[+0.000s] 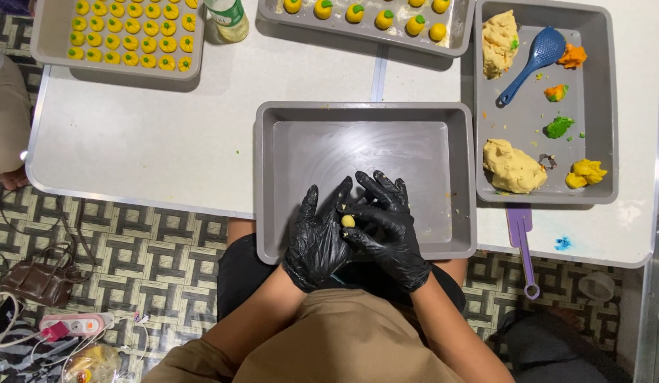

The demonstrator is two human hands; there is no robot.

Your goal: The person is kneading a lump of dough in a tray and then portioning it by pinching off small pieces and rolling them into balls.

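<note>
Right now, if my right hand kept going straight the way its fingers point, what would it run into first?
The right hand points up and left, so it would likely meet the left hand's fingers first, pressed around the small dough ball. Beyond them lies the grey tray's floor.

- A clear plastic bottle (228, 15) stands at the table's far edge, between two grey trays, holding pale yellowish liquid.
- Its label (225, 8) is a green and white band wrapped round the bottle.

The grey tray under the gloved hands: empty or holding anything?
Nearly empty: the grey tray shows a bare floor with only a few crumbs. The dough ball sits between the gloved hands, not in it.
</note>
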